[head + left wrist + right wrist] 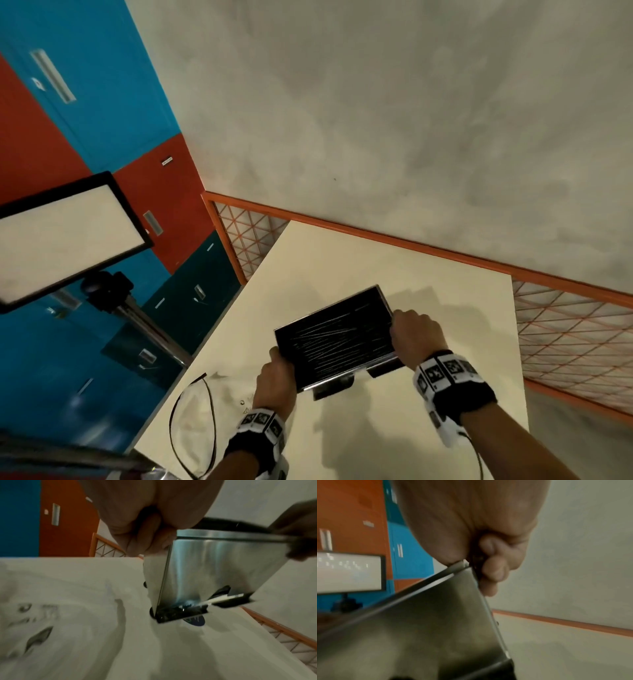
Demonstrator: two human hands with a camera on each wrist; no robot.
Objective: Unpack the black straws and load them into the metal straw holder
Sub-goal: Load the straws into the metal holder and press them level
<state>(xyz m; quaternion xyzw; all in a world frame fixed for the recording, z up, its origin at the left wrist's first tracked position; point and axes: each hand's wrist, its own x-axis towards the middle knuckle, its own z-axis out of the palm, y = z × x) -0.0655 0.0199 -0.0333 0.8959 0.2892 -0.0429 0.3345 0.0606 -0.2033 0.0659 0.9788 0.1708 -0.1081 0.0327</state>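
I see one holder (pixel 334 337), a steel box tilted above the worktop (pixel 394 267), gripped at its two ends. From the head view its open top faces me and it is full of black straws (pixel 329 342) lying lengthwise, some crossed; there are too many to count. My left hand (pixel 275 375) curls round the near-left end, and my right hand (pixel 416 334) curls round the far-right end, fingers hooked over the rim.

The left wrist view shows what the head view hides: the brushed steel side of the holder (pixel 214 563), a black base strip along its lower edge and round dark feet under it, clear of the worktop (pixel 223 655). My left fingers (pixel 149 534) press the end wall there.

The right wrist view is blurred; it shows my right fingers (pixel 494 569) wrapped over the holder's corner (pixel 436 615).

On the worktop by my left wrist lies one clear bag (pixel 202 407) with a dark zip rim, flat. To the left stands one lit panel lamp (pixel 65 236) on a stand, before coloured lockers (pixel 102 102).
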